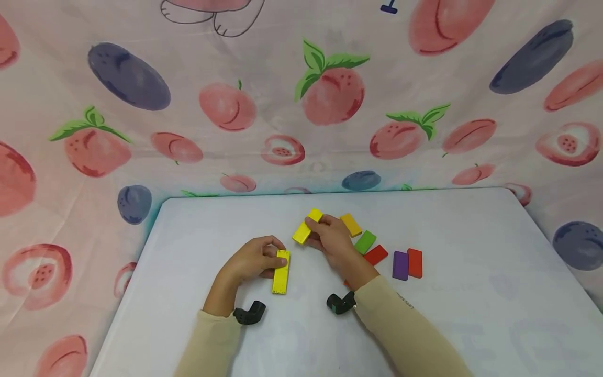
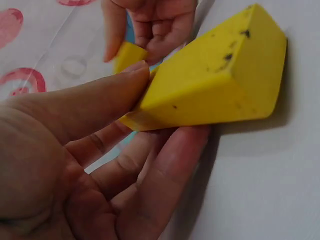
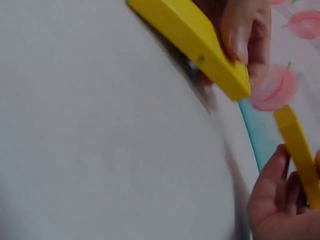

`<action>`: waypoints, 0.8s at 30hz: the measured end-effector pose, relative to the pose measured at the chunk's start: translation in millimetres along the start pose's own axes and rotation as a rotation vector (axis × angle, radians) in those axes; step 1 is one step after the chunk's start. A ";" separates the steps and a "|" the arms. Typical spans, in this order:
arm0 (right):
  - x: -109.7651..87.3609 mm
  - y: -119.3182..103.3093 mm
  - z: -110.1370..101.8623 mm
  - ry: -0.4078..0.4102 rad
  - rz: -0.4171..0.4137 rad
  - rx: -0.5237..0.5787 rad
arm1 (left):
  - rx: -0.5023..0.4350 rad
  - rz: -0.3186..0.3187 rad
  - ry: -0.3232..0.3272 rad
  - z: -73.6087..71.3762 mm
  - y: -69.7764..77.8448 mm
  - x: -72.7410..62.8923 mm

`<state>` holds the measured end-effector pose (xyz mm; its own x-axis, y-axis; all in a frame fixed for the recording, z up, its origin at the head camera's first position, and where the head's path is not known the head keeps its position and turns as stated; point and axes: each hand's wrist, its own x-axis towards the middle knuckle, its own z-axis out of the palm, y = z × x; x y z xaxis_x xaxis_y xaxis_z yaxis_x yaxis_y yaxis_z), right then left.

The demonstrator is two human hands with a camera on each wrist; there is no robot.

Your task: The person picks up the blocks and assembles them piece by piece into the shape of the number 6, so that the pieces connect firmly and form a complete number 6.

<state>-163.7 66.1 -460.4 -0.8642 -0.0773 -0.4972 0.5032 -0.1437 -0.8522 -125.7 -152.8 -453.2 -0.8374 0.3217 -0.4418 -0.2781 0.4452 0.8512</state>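
Note:
Between thumb and fingers my left hand (image 1: 254, 259) pinches a long yellow block (image 1: 280, 278) by its upper part. In the left wrist view this yellow block (image 2: 195, 70) has dark specks on its end and tilts close over the white surface. My right hand (image 1: 335, 240) grips another yellow block (image 1: 303, 233), held slanted a little farther back and to the right. The right wrist view has this second yellow block (image 3: 298, 145) in the fingers at the lower right, apart from the first one. My right palm hides part of it.
To the right on the white table (image 1: 461, 314) lie an orange-yellow block (image 1: 350, 225), a green block (image 1: 365, 242), a red block (image 1: 377, 255), a purple block (image 1: 400, 265) and another red block (image 1: 415, 263). A fruit-print cloth (image 1: 282, 68) hangs behind the table.

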 end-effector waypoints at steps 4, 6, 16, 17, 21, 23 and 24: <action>-0.1 8.1 7.2 -0.036 -0.076 0.006 | -0.003 -0.012 -0.012 -3.9 -2.2 -1.0; 3.6 13.4 2.1 -0.071 -0.151 -0.032 | 0.002 -0.018 -0.019 -4.4 -2.4 -0.8; 26.1 -1.1 -50.9 -0.061 -0.393 -0.204 | 0.005 -0.022 -0.020 -4.8 -0.6 0.2; 27.1 -4.8 -54.1 -0.056 -0.397 -0.203 | 0.003 -0.024 -0.020 -4.7 -0.7 0.4; 24.9 -16.0 -53.3 -0.095 -0.358 -0.189 | -0.001 -0.038 -0.018 -4.8 -1.4 0.4; 22.9 -17.1 -45.7 -0.141 -0.311 -0.187 | -0.001 -0.046 -0.009 -5.4 -1.7 0.5; 21.7 -16.6 -40.8 -0.162 -0.282 -0.188 | 0.000 -0.046 -0.003 -5.5 -1.8 0.7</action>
<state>-190.7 107.1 -463.7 -0.9510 -0.2180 -0.2194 0.2246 0.0006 -0.9744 -128.3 -157.9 -453.5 -0.8225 0.3033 -0.4812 -0.3163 0.4592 0.8301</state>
